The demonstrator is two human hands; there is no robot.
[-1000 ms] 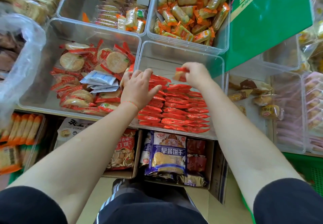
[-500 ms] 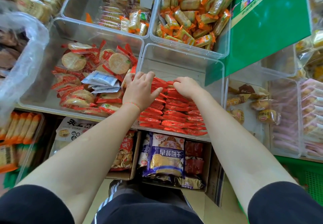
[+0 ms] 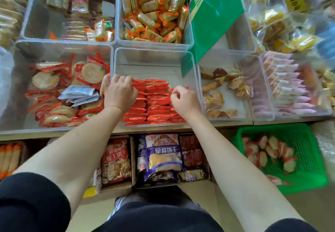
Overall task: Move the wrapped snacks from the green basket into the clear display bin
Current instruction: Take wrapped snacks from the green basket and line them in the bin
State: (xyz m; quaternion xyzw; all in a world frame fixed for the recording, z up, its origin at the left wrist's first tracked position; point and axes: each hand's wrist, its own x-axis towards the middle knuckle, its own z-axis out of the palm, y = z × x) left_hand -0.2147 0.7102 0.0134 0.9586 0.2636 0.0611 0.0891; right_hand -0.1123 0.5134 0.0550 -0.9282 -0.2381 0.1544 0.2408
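The clear display bin (image 3: 154, 63) stands in the middle of the shelf, its near half filled with rows of red wrapped snacks (image 3: 157, 103). My left hand (image 3: 119, 94) lies on the left row, fingers curled over the packets at its far end. At the right side of the bin, my right hand (image 3: 184, 101) pinches the edge of a red wrapper with curled fingers. The green basket (image 3: 308, 179) sits low on the right, apart from both hands. Several wrapped snacks (image 3: 268, 150) lie in it.
Clear bins of other snacks surround the display bin: round crackers (image 3: 59, 90) at left, orange packs (image 3: 154, 14) behind, brown cakes (image 3: 223, 86) at right. A green sign (image 3: 213, 14) leans over the back right corner. Cardboard boxes of snack bags (image 3: 161, 157) stand below the shelf.
My right hand lowered a held snack onto the rows, then shifted to the bin's right side. My left hand stayed on the left row. The view swung, bringing the green basket into sight.
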